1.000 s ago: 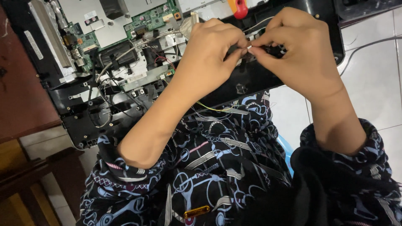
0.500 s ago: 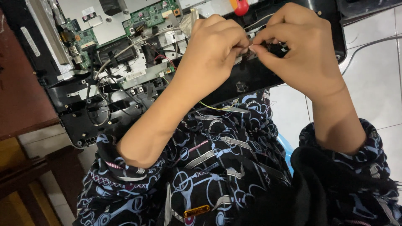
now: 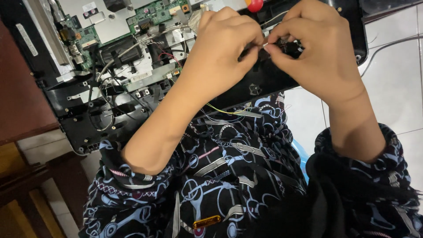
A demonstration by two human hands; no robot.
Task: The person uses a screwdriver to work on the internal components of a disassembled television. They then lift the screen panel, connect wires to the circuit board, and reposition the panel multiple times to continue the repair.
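At the far left lies the opened device (image 3: 101,88), a black chassis with its cover off, tilted across the floor tiles (image 3: 396,83). On it I see a green circuit board (image 3: 154,11), a metal shield plate (image 3: 99,24) and a tangle of thin wires (image 3: 110,75) running towards my lap.

My left hand (image 3: 224,48) comes up from the patterned sleeve (image 3: 132,172) and is curled, the thumb and forefinger pinched together at their tips. My right hand (image 3: 317,53) meets it from the right, its fingers (image 3: 275,53) likewise closed in a pinch. Between the two pinches sits a small dark part with a pale end (image 3: 275,44), just above the near edge of the chassis. What exactly it is I cannot tell; most of it is hidden by my fingertips.

The part lies crosswise, its long axis running left to right from one hand to the other. Both hands touch it, and neither is clearly nearer. A thin yellow wire (image 3: 220,110) trails below my left wrist along the chassis edge. Just beyond my hands, at the top, sits a red rounded knob (image 3: 254,5).
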